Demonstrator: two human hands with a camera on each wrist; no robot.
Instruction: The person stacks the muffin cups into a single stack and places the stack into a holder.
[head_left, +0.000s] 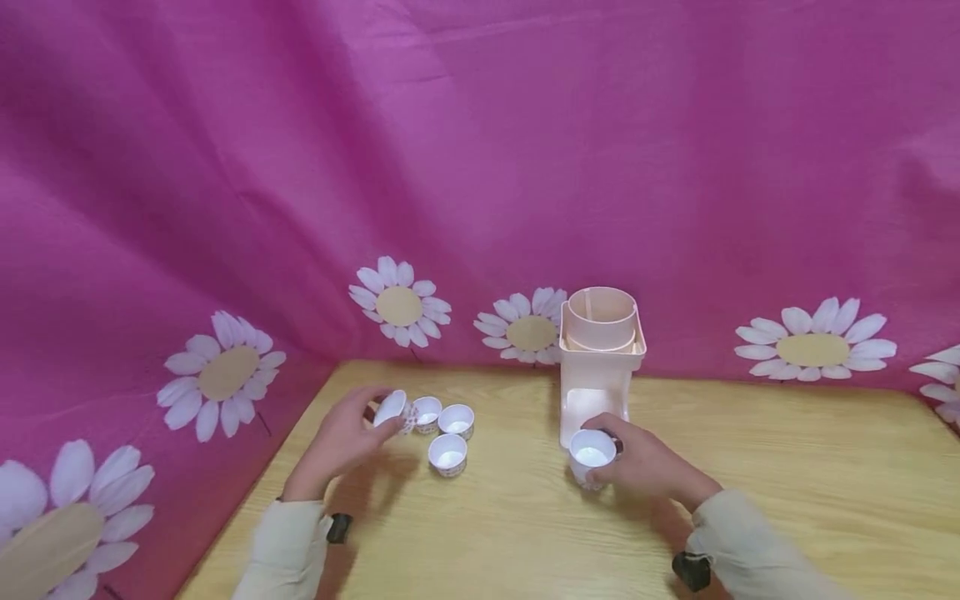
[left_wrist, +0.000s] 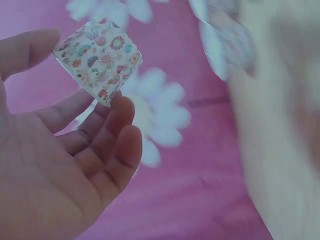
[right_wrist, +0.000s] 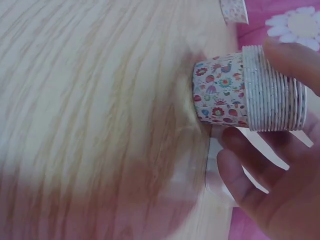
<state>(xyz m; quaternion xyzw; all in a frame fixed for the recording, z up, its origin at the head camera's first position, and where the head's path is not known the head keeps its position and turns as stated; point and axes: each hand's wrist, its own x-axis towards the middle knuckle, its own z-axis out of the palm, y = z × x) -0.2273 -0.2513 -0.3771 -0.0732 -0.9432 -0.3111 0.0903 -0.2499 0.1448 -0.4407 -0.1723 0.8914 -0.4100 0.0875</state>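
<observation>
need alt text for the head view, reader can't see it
A person's right hand grips a stack of white cups before a pale pink stand with a round top, while the left hand holds a tilted cup beside three upright cups on a wood-grain table. Behind is a magenta cloth printed with white daisies.

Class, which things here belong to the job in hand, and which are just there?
Job:
white patterned round cup, in the left hand
matching cup stack, in the right hand
three similar white cups, probably

Seemingly just there:
pale pink plastic holder
magenta flowered cloth
yellowish wooden table
</observation>
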